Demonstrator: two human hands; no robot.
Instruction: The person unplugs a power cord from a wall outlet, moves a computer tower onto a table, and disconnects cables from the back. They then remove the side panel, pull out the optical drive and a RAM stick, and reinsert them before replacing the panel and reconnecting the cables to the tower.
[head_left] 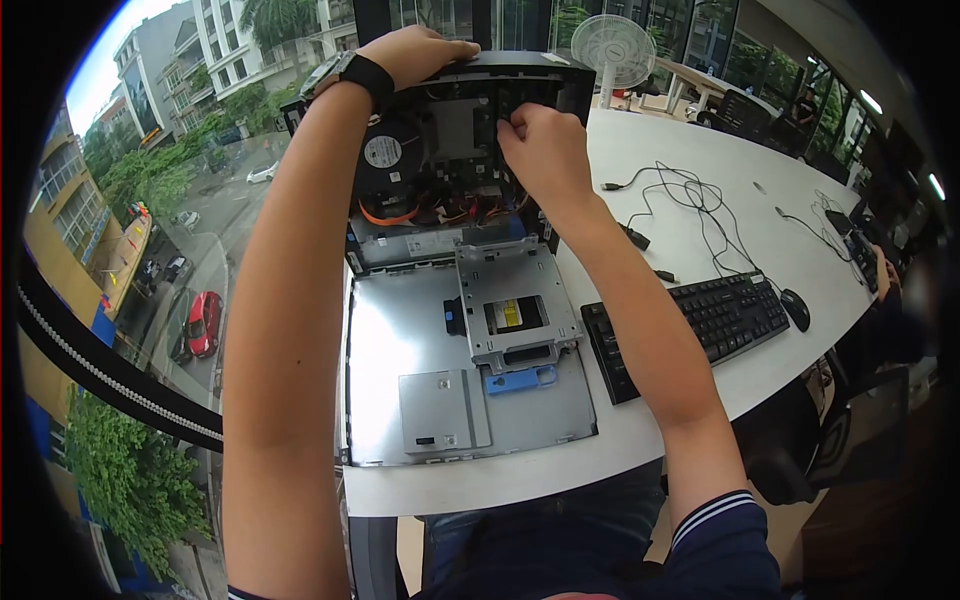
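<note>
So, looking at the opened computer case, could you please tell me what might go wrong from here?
The right hand reaches inside the case, so it could strain or knock parts there. The orange cable runs loosely among wires below and might get snagged. The metal bracket lies on the panel just in front, so it may be bumped if the case shifts.

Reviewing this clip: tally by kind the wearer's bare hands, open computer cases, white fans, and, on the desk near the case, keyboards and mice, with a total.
Hands: 2 (left hand, right hand)
Open computer case: 1
White fan: 1
Keyboard: 1
Mouse: 1
Total: 6
</note>
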